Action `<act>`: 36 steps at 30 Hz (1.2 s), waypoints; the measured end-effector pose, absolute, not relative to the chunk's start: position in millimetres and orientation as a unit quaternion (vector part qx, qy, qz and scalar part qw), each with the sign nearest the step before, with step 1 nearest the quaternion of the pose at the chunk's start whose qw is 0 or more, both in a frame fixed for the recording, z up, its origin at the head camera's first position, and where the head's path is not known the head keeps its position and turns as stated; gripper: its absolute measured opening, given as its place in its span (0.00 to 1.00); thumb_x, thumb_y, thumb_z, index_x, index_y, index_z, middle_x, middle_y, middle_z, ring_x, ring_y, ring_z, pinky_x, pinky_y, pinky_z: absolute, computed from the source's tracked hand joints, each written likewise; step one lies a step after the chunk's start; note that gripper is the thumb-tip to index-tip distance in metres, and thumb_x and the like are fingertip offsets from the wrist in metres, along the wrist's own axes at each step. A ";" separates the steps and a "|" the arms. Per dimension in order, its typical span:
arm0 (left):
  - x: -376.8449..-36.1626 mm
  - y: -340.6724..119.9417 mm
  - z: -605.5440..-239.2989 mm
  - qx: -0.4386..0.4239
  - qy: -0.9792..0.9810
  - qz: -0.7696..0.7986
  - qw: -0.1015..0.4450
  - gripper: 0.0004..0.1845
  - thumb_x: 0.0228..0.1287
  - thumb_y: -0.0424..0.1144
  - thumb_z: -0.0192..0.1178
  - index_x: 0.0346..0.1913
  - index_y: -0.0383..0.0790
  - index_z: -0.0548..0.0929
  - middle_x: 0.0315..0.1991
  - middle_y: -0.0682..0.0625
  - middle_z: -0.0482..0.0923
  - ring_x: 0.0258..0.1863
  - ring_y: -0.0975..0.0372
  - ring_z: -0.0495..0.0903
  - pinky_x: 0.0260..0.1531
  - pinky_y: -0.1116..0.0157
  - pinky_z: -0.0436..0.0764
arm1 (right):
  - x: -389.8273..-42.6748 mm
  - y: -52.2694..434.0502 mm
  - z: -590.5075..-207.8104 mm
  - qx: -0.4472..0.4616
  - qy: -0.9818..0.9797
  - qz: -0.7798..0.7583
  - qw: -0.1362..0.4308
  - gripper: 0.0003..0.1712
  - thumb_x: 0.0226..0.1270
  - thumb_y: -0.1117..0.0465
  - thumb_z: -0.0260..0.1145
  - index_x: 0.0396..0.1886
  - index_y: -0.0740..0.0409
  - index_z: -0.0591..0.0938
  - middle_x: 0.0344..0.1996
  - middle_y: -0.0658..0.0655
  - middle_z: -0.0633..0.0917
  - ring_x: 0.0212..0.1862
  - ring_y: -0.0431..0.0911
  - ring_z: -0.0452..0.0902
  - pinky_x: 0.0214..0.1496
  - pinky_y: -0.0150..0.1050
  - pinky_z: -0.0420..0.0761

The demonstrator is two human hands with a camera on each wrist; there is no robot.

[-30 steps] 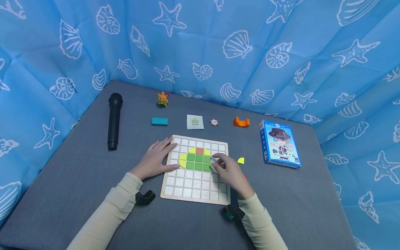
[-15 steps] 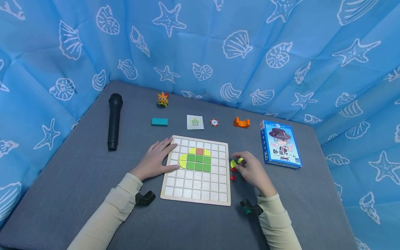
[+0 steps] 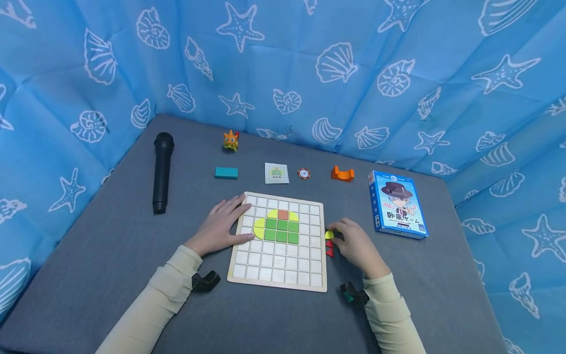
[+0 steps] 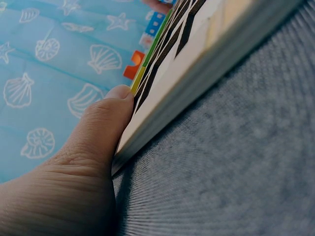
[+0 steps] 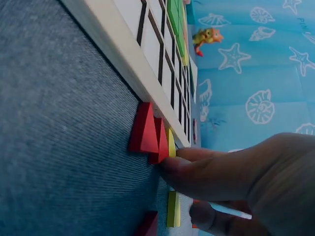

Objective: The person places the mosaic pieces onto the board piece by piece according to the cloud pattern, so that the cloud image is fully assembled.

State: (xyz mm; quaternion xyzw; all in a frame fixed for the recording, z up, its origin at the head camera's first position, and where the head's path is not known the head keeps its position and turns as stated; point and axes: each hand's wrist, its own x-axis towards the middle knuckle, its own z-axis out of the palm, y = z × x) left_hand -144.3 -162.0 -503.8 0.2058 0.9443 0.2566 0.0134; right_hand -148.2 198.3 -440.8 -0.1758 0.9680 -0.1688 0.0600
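Two pale sleeves (image 3: pixel 155 295) reach in from the near edge of the grey table (image 3: pixel 110 236). The gridded board (image 3: pixel 279 261) lies before them, and low against its right side sit red triangles (image 3: pixel 329 251). Just beyond these, the right hand (image 3: pixel 355 246) pinches a yellow piece (image 3: pixel 329 235) between curled thumb and fingers, beside the board's edge. The left hand (image 3: pixel 221 223) rests on the board's left border, its fingers extended and loosely spread, grasping nothing. On the grid, six green tiles (image 3: pixel 281 224) form two rows, with yellow quarter-rounds (image 3: pixel 259 223) at their left and a brown tile (image 3: pixel 283 215) above. Farther off are a blue box (image 3: pixel 398 204), a black microphone (image 3: pixel 162 172), a teal block (image 3: pixel 226 173), a small printed card (image 3: pixel 276 173), a poker chip (image 3: pixel 304 173), an orange block (image 3: pixel 342 174) and, beyond them, an orange figurine (image 3: pixel 230 140). A blue shell-patterned curtain (image 3: pixel 283 59) hangs behind.
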 end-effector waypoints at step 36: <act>-144.3 -161.8 -503.8 0.202 0.945 0.255 0.017 0.47 0.57 0.71 0.54 0.74 0.49 0.59 0.77 0.50 0.45 0.76 0.55 0.47 0.73 0.50 0.46 | -141.0 188.8 -443.0 -0.104 0.975 -0.181 0.073 0.10 0.61 0.68 0.68 0.42 0.59 0.80 0.39 0.57 0.80 0.37 0.49 0.73 0.40 0.45 0.79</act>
